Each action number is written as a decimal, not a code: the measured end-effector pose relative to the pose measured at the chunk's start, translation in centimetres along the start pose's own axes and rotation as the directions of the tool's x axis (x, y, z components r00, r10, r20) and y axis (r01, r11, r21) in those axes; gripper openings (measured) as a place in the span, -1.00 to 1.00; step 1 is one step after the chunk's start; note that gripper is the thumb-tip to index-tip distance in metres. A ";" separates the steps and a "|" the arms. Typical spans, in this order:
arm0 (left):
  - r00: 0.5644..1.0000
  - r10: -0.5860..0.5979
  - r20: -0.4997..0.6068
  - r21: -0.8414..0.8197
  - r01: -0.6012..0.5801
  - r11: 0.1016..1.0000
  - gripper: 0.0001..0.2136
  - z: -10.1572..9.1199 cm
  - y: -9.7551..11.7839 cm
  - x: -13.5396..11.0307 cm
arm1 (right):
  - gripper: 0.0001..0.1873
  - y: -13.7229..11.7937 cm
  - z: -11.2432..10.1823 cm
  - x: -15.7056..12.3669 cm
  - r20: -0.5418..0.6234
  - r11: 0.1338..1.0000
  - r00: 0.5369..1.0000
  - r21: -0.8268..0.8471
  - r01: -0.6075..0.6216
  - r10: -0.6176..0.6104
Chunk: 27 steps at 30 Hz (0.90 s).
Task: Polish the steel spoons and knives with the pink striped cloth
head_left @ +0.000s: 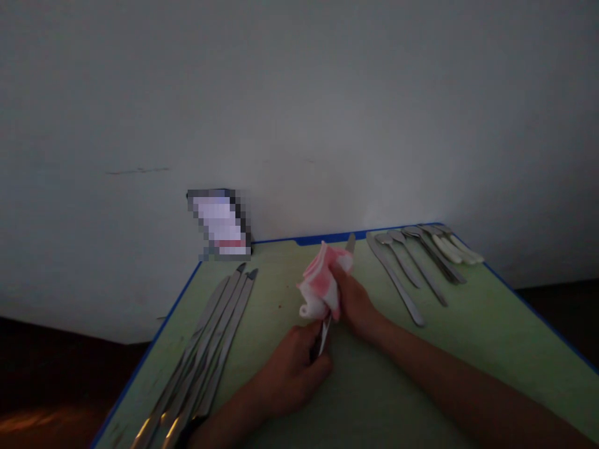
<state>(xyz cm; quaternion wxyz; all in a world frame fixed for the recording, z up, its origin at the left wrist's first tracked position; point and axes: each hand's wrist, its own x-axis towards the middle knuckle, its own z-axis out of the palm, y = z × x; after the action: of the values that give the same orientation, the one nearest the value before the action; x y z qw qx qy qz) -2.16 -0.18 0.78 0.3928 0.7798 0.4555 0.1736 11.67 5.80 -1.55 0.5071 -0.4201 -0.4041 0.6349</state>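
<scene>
My left hand (299, 368) is closed round the handle of a table knife (350, 242), which points away from me over the table. A pink and white cloth (321, 284) is wrapped about the knife's blade, and only the rounded tip sticks out past it. My right hand (355, 299) grips the cloth from the right side, its fingers mostly hidden behind the folds. Part of the handle shows between my two hands.
Several knives (219, 330) lie side by side along the left of the green table (374, 386). Several spoons and other cutlery (421, 268), some with white handles (447, 248), lie at the back right. A blurred phone (219, 221) leans on the wall (299, 112).
</scene>
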 end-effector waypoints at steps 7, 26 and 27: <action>0.984 0.094 0.153 0.208 -0.125 0.970 -0.82 -0.2 0.9 -1.2 | -0.64 -0.4 -1.0 2.8 -0.036 0.887 0.995 0.457 -0.067 0.094; 0.990 -0.135 -0.030 -0.329 0.118 0.937 -0.67 1.0 -0.3 0.6 | -0.62 -0.7 -0.5 0.6 0.180 0.981 0.982 -0.170 0.090 -0.059; 0.987 -0.149 -0.057 -0.328 0.122 0.937 -0.68 1.2 -0.5 0.6 | -0.62 -0.7 -0.3 0.3 0.191 0.979 0.980 -0.182 0.093 -0.058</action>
<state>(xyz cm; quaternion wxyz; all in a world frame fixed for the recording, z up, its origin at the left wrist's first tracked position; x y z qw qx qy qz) -1.40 -0.06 -0.44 0.5075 0.6639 0.4890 0.2501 12.15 6.19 -1.07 0.4490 -0.3901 -0.5238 0.6098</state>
